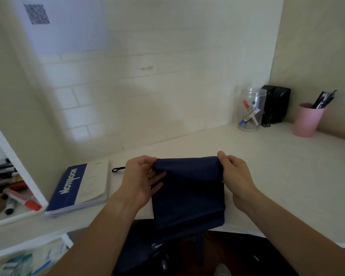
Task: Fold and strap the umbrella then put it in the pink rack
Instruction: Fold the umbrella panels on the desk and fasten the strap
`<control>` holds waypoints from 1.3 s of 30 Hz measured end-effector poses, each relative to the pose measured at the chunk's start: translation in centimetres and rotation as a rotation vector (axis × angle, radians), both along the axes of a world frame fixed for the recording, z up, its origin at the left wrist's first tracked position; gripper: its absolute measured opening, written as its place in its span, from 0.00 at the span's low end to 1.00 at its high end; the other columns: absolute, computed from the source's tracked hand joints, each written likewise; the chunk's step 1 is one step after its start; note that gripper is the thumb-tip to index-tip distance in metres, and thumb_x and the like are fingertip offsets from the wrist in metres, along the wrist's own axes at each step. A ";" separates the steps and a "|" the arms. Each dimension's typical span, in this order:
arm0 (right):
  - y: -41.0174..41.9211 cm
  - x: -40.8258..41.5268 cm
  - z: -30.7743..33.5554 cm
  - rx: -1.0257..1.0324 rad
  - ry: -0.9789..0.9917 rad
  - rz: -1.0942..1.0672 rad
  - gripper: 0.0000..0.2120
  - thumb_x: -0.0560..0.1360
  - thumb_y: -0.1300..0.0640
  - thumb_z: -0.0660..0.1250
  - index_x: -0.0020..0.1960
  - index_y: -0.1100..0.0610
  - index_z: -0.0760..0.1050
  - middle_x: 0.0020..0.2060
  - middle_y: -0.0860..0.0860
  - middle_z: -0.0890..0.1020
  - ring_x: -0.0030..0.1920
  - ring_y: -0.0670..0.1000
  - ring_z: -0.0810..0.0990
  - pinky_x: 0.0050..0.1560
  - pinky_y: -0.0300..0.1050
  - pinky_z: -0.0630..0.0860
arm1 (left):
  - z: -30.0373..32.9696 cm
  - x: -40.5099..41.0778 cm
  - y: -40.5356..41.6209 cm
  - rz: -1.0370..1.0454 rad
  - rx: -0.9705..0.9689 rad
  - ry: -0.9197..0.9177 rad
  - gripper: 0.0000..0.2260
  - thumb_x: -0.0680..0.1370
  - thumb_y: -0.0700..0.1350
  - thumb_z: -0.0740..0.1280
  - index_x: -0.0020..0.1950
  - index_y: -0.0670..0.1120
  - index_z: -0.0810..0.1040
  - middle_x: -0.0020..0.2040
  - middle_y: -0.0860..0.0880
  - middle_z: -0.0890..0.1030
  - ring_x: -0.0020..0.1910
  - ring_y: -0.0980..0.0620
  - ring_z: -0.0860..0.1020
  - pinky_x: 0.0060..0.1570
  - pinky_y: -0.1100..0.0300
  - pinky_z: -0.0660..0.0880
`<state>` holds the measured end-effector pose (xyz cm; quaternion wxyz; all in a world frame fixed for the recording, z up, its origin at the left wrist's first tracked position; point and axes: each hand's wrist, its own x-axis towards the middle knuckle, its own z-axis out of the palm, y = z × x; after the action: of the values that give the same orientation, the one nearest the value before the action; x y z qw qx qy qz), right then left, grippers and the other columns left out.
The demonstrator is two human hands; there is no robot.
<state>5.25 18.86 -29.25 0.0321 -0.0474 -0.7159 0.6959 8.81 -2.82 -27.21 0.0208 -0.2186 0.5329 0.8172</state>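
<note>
The navy blue umbrella (187,192) hangs as loose fabric in front of me, over the white counter's front edge; its lower part drops below the counter, out of clear sight. My left hand (141,180) pinches the fabric's top left corner. My right hand (235,176) pinches the top right corner, so the cloth is stretched flat between them. A black loop (118,169) lies on the counter just left of my left hand. The pink rack (307,120) is a pink cup at the far right by the wall, with dark pens in it.
A blue and white notebook (82,188) lies on the white counter (277,176) to the left. A clear jar of markers (250,110) and a black box (276,104) stand at the back right. A shelf with markers (14,192) is at far left.
</note>
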 end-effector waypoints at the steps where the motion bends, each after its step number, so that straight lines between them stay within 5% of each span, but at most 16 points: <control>1: -0.1 0.0 0.1 -0.007 0.001 0.007 0.21 0.83 0.46 0.59 0.53 0.65 0.77 0.44 0.53 0.80 0.42 0.49 0.76 0.43 0.45 0.72 | -0.2 0.0 0.1 0.002 0.008 0.004 0.08 0.72 0.48 0.67 0.46 0.46 0.79 0.46 0.48 0.81 0.48 0.48 0.82 0.61 0.51 0.71; 5: 0.1 0.6 0.8 -0.077 -0.009 0.106 0.16 0.75 0.51 0.75 0.59 0.56 0.77 0.50 0.51 0.85 0.48 0.49 0.83 0.42 0.41 0.75 | 0.0 -0.2 0.7 0.038 -0.061 -0.046 0.15 0.71 0.57 0.75 0.47 0.47 0.79 0.43 0.49 0.81 0.44 0.47 0.82 0.59 0.52 0.76; 10: 1.1 0.4 0.8 -0.223 -0.003 0.173 0.25 0.69 0.63 0.79 0.63 0.51 0.76 0.53 0.54 0.86 0.54 0.54 0.85 0.52 0.47 0.79 | -0.3 0.0 1.2 0.037 -0.059 -0.008 0.06 0.73 0.43 0.77 0.42 0.46 0.82 0.39 0.48 0.85 0.35 0.51 0.81 0.38 0.61 0.77; 17: 2.2 1.2 -0.5 -0.080 -0.027 0.265 0.26 0.65 0.46 0.79 0.57 0.60 0.82 0.52 0.54 0.87 0.56 0.54 0.84 0.63 0.50 0.78 | -1.8 2.4 0.2 -0.144 0.135 0.267 0.06 0.69 0.38 0.68 0.41 0.40 0.84 0.43 0.42 0.84 0.42 0.47 0.82 0.51 0.54 0.74; 20: 2.4 1.3 -0.5 -0.073 -0.043 0.265 0.21 0.69 0.48 0.78 0.55 0.61 0.83 0.50 0.53 0.88 0.54 0.54 0.85 0.59 0.47 0.80 | -2.7 3.6 0.0 -0.213 0.131 0.324 0.15 0.68 0.36 0.61 0.46 0.39 0.86 0.49 0.40 0.84 0.48 0.44 0.82 0.58 0.50 0.74; 23: 2.5 1.3 -0.6 -0.109 -0.044 0.259 0.16 0.70 0.57 0.78 0.56 0.59 0.83 0.49 0.54 0.88 0.53 0.52 0.85 0.58 0.45 0.80 | -2.9 3.8 0.2 -0.211 0.066 0.320 0.14 0.70 0.41 0.67 0.51 0.41 0.87 0.56 0.40 0.85 0.56 0.42 0.81 0.65 0.47 0.72; 27: 3.1 1.6 -0.5 -0.190 0.027 0.322 0.16 0.70 0.65 0.76 0.57 0.58 0.82 0.52 0.59 0.87 0.52 0.55 0.84 0.59 0.48 0.76 | -2.8 3.6 0.1 -0.085 -0.125 0.287 0.08 0.75 0.46 0.72 0.46 0.45 0.89 0.51 0.46 0.87 0.52 0.49 0.82 0.59 0.54 0.74; 31: 3.8 2.3 -0.9 -0.103 0.035 0.428 0.21 0.70 0.59 0.76 0.61 0.54 0.77 0.52 0.57 0.87 0.56 0.56 0.84 0.61 0.49 0.75 | -3.7 4.0 -1.0 -0.058 -0.210 0.316 0.14 0.78 0.46 0.70 0.56 0.36 0.84 0.52 0.45 0.86 0.52 0.47 0.82 0.55 0.55 0.74; 35: 3.8 3.1 -0.9 -0.087 0.123 0.501 0.23 0.71 0.64 0.75 0.64 0.54 0.76 0.53 0.56 0.87 0.55 0.54 0.85 0.55 0.42 0.79 | -4.1 4.4 -1.0 -0.093 -0.292 0.302 0.09 0.80 0.46 0.69 0.50 0.45 0.88 0.54 0.48 0.88 0.54 0.50 0.85 0.59 0.55 0.75; 39: 4.2 3.5 -1.6 0.030 0.159 0.561 0.17 0.72 0.61 0.76 0.60 0.56 0.79 0.52 0.57 0.87 0.54 0.57 0.85 0.56 0.48 0.80 | -4.4 4.7 -1.7 -0.148 -0.453 0.297 0.16 0.75 0.50 0.72 0.44 0.35 0.84 0.43 0.44 0.85 0.46 0.47 0.81 0.56 0.49 0.73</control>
<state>8.71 23.08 -30.83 -0.1051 0.2075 -0.7065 0.6684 13.55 -4.52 -31.62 -0.0472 -0.0560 0.7138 0.6965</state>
